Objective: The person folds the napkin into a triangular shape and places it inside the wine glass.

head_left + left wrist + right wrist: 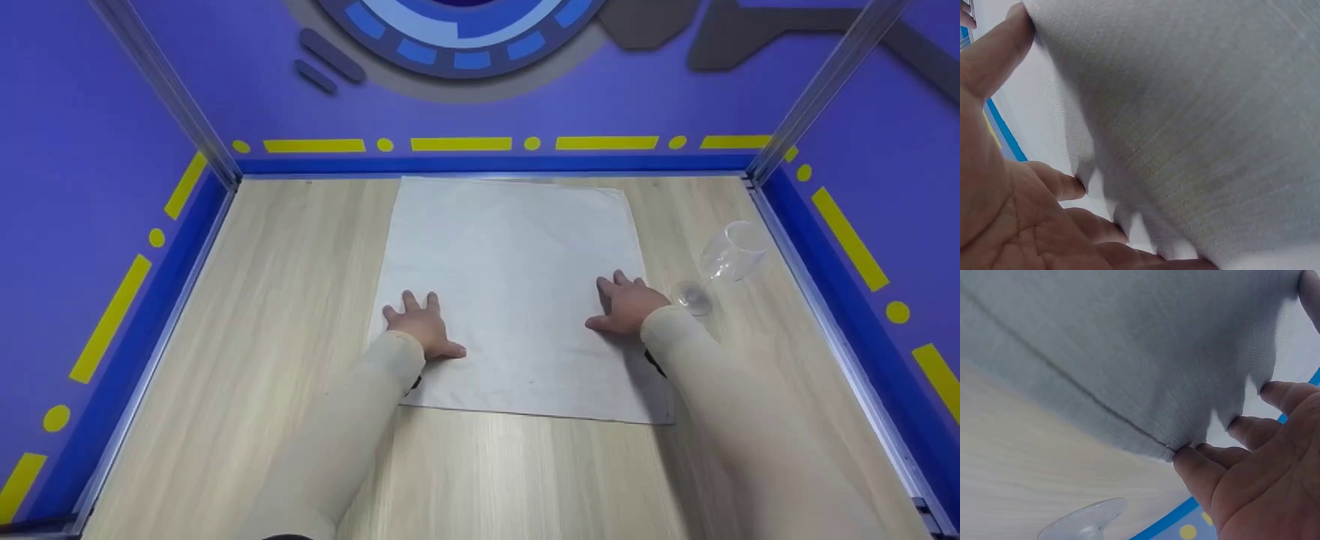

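Note:
A white cloth lies spread flat on the wooden table, its far edge near the back wall. My left hand rests on the cloth's left side, fingers spread and fingertips touching the fabric. On the right side of the cloth, my right hand touches down with spread fingertips. In the right wrist view, its little finger meets the cloth's hemmed edge. Just beyond the right wrist stands a clear wine glass, its round foot close to the sleeve. Neither hand grips anything.
The wooden table extends on both sides of the cloth and in front of it. Blue-purple panels with yellow markings enclose it at the back, left and right. Metal rails run along the table's sides.

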{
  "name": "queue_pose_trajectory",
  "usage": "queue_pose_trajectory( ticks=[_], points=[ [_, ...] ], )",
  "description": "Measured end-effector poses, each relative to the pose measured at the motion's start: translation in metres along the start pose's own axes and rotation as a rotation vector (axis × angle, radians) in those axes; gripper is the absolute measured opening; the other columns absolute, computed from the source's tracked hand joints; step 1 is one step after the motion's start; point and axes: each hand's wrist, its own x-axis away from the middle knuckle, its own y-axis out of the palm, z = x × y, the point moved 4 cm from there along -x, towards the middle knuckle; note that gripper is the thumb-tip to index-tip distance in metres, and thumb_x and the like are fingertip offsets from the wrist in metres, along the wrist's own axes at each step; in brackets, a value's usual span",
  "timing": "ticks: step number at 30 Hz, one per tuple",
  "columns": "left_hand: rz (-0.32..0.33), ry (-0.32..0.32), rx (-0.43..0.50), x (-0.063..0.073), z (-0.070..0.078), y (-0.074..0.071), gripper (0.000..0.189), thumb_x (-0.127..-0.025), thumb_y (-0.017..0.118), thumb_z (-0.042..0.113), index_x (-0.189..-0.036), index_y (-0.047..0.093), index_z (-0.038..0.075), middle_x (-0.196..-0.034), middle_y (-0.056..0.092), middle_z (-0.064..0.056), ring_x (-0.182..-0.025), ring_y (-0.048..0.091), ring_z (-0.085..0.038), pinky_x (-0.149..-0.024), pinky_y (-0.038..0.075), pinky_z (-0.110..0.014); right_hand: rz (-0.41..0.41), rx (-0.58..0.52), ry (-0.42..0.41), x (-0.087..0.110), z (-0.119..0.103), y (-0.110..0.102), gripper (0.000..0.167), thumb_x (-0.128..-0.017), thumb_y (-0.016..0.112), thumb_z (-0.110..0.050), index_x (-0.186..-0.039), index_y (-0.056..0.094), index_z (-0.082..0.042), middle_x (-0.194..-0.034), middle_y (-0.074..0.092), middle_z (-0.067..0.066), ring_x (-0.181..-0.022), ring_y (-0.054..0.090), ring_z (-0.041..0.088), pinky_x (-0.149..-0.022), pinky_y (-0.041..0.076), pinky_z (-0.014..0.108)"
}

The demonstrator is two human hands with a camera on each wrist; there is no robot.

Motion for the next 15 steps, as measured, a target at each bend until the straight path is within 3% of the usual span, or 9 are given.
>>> queue_pose_trajectory(
  ticks=[15],
  points=[
    [0.021,0.008,0.047,-0.0015,-0.0037,-0.0023,0.123,-0.086,0.076,0.068,-0.169,0.01,0.004,-0.171,0.003,-0.037,-0.159,0.006,-0.058,-0.128,0.012,-0.07,0.001,0.009,0.024,0.0052,-0.0054,-0.0011,0.099,-0.095,0.068,-0.06,-0.165,0.029,-0.003,-0.171,0.018,0.032,-0.154,0.021,0.06,-0.123,0.029,0.068]
  ],
)
